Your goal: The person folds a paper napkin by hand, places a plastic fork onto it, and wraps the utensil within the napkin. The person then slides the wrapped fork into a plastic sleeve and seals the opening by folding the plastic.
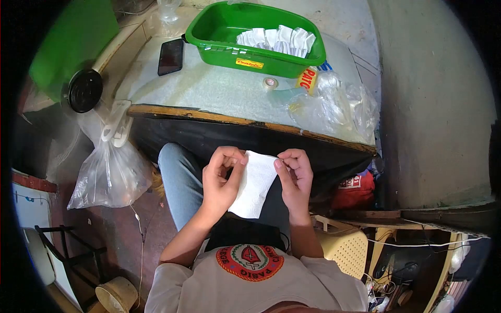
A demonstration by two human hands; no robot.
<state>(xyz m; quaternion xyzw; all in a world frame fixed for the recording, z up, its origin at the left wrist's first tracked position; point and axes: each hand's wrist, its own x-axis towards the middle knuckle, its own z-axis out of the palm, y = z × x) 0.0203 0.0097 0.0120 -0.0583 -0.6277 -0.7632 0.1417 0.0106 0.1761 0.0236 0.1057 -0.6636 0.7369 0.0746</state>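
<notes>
A white paper napkin hangs over my lap, pinched at its upper edge between both hands. My left hand grips its left corner with thumb and fingers. My right hand holds the right corner. On the table in front of me stands a green plastic basin, and several folded white napkins lie inside it at the right.
A black phone lies left of the basin. A tape roll and clear plastic bags sit at the table's right edge. Another plastic bag hangs at the left. A yellow chair stands by my right side.
</notes>
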